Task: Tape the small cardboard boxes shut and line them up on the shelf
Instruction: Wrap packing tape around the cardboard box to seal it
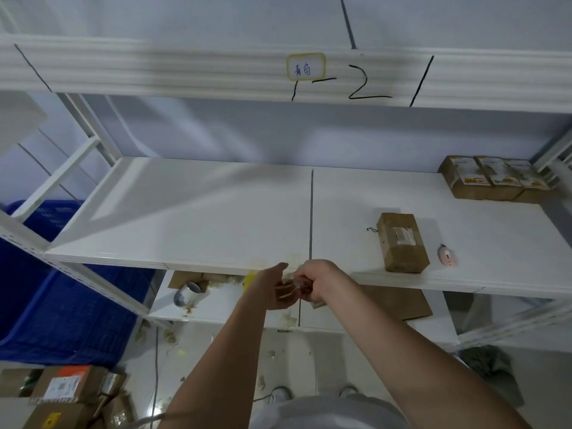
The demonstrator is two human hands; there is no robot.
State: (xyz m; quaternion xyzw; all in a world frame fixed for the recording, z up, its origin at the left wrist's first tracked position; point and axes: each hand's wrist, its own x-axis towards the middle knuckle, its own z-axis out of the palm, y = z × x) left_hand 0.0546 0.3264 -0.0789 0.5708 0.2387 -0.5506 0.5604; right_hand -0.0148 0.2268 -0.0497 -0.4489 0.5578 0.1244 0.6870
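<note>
Both my hands meet just in front of the white shelf's (pixel 216 212) front edge. My left hand (pixel 270 291) grips a small clear roll of tape (pixel 288 293) from the left. My right hand (pixel 315 281) is curled and pinches the same roll from the right; the roll is blurred and mostly hidden. One brown cardboard box (pixel 402 243) with a torn label lies on the shelf to the right of my hands. A row of three boxes (pixel 495 178) with printed tops stands at the shelf's back right corner.
A pink utility knife (pixel 447 255) lies right of the single box. The lower shelf holds another tape roll (pixel 185 295), scraps and a flat cardboard sheet (pixel 399 301). A blue crate (pixel 62 305) stands left; several boxes (pixel 62 394) sit on the littered floor.
</note>
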